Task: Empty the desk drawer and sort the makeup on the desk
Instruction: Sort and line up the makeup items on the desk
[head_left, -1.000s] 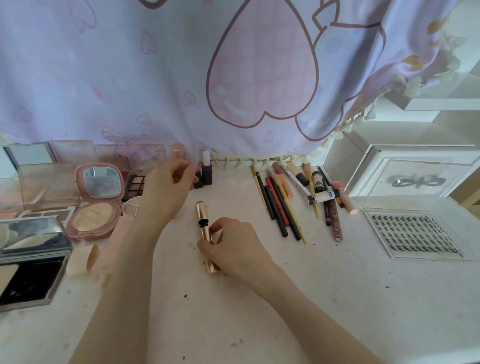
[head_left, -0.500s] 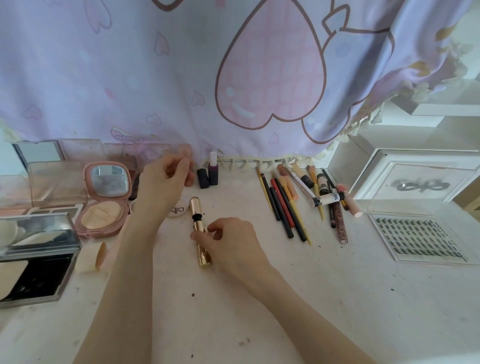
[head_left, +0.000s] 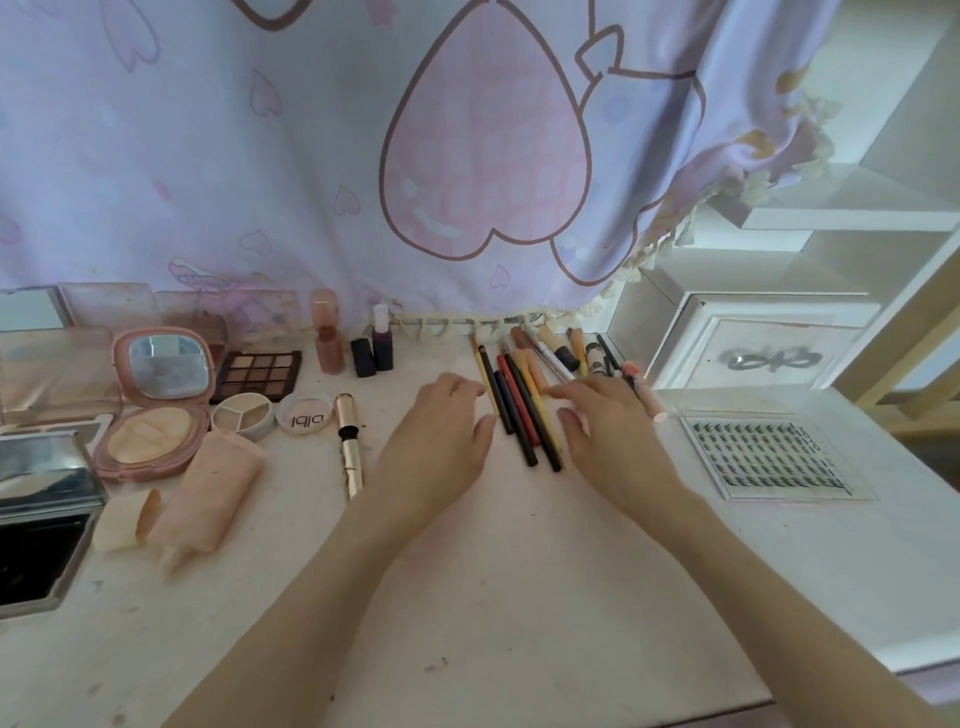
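Both hands are flat and spread, holding nothing. The left hand and right hand have moved right to the pencils. The gold tube the right hand let go now lies alone on the table, left.

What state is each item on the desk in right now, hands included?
Left hand: open, empty, beside the pencils.
Right hand: open, empty, fingers over the pencils.
Pencils: lying bunched, roughly parallel.
Gold tube: capped, lying flat, untouched.
Pink compact: open, mirror up.
Eyeshadow palette: open.
Lash tray: flat, lashes in rows.
Pink bottle: upright, capped.
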